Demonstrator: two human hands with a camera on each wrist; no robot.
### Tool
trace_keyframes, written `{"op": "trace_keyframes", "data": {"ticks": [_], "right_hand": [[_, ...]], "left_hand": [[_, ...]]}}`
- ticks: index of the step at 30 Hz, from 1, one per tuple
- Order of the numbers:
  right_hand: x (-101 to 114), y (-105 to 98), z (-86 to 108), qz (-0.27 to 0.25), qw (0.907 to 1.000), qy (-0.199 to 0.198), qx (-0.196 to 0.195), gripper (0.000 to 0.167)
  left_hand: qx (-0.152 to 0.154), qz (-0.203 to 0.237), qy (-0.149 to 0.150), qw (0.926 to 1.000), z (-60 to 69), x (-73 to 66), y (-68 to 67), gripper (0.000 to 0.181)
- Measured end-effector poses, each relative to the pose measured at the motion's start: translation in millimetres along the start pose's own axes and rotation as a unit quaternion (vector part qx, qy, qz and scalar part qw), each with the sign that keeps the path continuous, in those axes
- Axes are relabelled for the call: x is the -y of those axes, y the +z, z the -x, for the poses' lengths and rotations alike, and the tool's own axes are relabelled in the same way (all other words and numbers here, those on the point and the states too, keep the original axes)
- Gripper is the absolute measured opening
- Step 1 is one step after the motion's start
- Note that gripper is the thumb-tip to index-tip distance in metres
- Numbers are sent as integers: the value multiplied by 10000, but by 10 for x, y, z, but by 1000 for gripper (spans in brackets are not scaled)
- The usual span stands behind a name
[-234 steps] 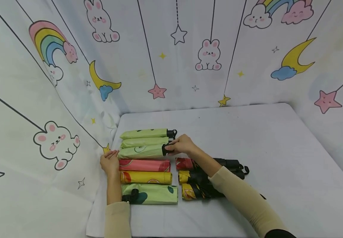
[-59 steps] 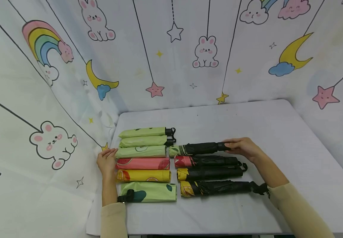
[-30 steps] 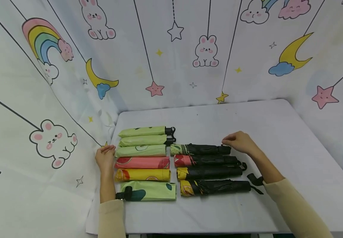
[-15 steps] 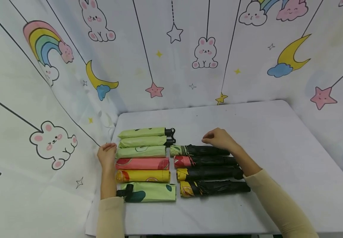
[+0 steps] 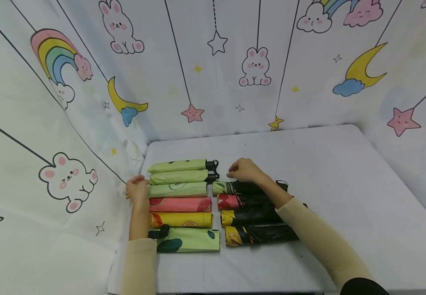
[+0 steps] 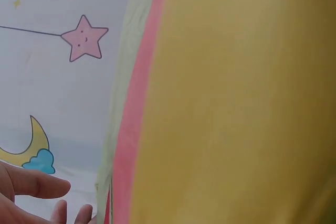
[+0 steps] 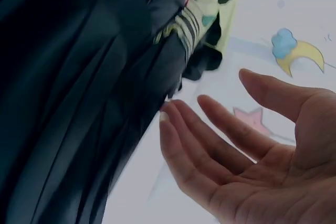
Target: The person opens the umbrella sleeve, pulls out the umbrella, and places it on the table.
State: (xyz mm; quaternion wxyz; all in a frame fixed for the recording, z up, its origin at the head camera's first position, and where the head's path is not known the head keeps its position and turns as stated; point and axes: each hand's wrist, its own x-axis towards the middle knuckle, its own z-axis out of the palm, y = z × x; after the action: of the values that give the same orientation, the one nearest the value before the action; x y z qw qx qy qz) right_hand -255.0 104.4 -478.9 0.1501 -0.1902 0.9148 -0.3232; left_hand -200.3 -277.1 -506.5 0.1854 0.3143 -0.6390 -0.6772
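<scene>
Hovering over the table (image 5: pixel 327 176), the right hand (image 5: pixel 247 170) has its thumb and fingers apart, lightly bent, gripping nothing. It is just beyond the green-striped umbrella (image 5: pixel 218 188); whether a fingertip touches the black fabric I cannot tell. The left hand (image 5: pixel 137 190) stands at the left end of the pale green cover (image 5: pixel 177 189), thumb clear of the fingers and clamped on nothing visible; contact there cannot be confirmed either.

Items lie flat in two columns. Left column, far to near: a spotted green umbrella (image 5: pixel 177 166) and a plain green umbrella (image 5: pixel 178 176), both with black handles pointing right, then the pale green cover, a pink cover (image 5: pixel 180 204), a yellow cover (image 5: pixel 194 219) and a wider leaf-print cover (image 5: pixel 198 239). Right column, below the green-striped umbrella: red-tipped (image 5: pixel 229 201), yellow-tipped (image 5: pixel 231 218) and orange-print (image 5: pixel 242 235) umbrellas, partly hidden by the right forearm. Cartoon-printed cloth (image 5: pixel 227 90) backs the table.
</scene>
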Motion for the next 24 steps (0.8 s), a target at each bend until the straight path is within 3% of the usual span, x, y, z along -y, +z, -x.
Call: {"op": "trace_keyframes", "data": {"ticks": [9,18,24], "right_hand": [[132,174,-209,-478,9976,296,415,45],[223,383,-366,64,9989,277,380,51],[292,501,-441,127,9992,237,294,47]], "left_hand": [[76,-72,42,9999,-47,-7,47,45],[68,-365,273,9989,-61,56,93,43],[54,-400,223,9989,-71,102,117,41]]}}
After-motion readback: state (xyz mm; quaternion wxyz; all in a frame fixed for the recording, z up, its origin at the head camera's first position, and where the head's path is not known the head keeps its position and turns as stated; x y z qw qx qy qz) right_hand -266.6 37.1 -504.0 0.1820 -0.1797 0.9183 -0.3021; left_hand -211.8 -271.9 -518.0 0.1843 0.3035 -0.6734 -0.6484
